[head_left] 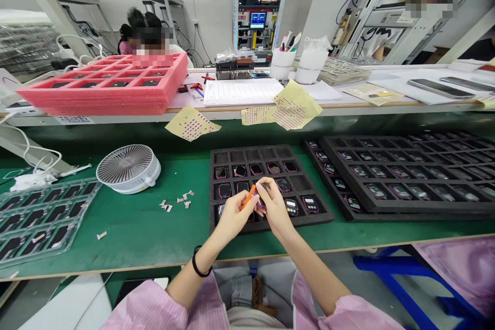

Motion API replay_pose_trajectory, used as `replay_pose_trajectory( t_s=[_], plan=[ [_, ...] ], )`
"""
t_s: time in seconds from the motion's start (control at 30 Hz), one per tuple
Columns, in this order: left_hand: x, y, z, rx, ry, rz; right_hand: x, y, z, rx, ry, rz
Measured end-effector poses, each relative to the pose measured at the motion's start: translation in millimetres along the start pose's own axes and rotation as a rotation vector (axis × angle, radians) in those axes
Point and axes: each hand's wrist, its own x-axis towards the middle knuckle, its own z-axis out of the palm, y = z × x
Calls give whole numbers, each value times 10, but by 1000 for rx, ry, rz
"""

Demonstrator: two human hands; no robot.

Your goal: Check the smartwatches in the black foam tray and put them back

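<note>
My left hand [234, 214] is closed around a thin orange stick-like tool [249, 196], its tip pointing up beside my fingers. My right hand [275, 205] pinches a small smartwatch body with a pink-purple edge [260, 206], mostly covered by my fingers. The two hands meet over a black foam tray [213, 216]. Square smartwatch bodies sit in many of its pockets, and some at the right front, such as one lit watch [310, 204], show bright screens. The tray's back row holds no watches.
To the left are a white fan [129, 167], small loose paper tabs [167, 206] and a clear plastic tray [79, 216] of dark parts. Stacked black foam trays [386, 206] lie right. Red foam trays [116, 100] stand on the shelf, where yellow sticker sheets [296, 105] overhang its edge.
</note>
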Motion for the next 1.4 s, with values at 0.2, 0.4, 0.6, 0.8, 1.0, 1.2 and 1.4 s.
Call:
replay_pose_trajectory(
  t_s=[0.2,0.4,0.6,0.8,1.0,1.2,1.4],
  plan=[
    [-135,-26,-727,328,295,-5,374,-196,-816,-636,255,-323],
    [-325,-207,-1394,1075,492,-220,702,-240,-1668,-1382,160,-342],
    [-326,-225,-1428,1269,597,-333,678,-105,-1561,-1725,121,-474],
    [-227,-141,-1167,1049,474,-195,659,53,-1334,-1898,101,-390],
    [-169,-79,-767,860,319,-52,740,109,-1310,-1723,94,-406],
    [-169,22,-427,607,117,19,550,2,-1055,-945,83,-299],
    [-139,36,-135,302,-115,1,173,-239,-452,-87,-62,44]
  ],
)
